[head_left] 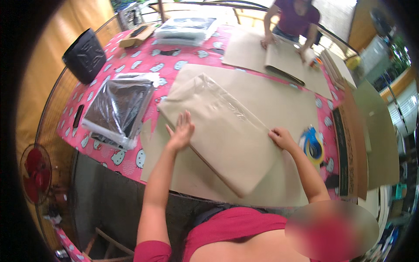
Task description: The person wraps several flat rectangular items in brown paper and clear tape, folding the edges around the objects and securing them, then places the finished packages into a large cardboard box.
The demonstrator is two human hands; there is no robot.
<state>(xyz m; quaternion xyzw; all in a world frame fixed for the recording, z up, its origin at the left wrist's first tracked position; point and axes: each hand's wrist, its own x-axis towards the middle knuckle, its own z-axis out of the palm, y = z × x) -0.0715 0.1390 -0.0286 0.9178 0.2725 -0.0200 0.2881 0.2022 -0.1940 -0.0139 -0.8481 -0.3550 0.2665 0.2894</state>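
Note:
A flat rectangular parcel wrapped in brown paper (pixel 227 144) lies slantwise in front of me. Strips of shiny clear tape (pixel 235 109) run along its far edge. My left hand (pixel 181 134) rests on the parcel's left part, palm down with fingers outstretched. At the parcel's right corner, my right hand (pixel 282 138) has its fingers curled and pinches the paper edge. Beneath the parcel spreads a large sheet of brown paper (pixel 288 102). A blue tape dispenser (pixel 310 144) with a roll of tape sits just right of my right hand.
Plastic-wrapped dark flat items (pixel 118 109) are stacked on the left of the pink patterned tablecloth (pixel 144 70), near a black cutter-like tool (pixel 78 116). A black bin (pixel 85 56) stands behind. Across the table another person (pixel 297 19) folds brown paper. Cardboard (pixel 349 144) leans at right.

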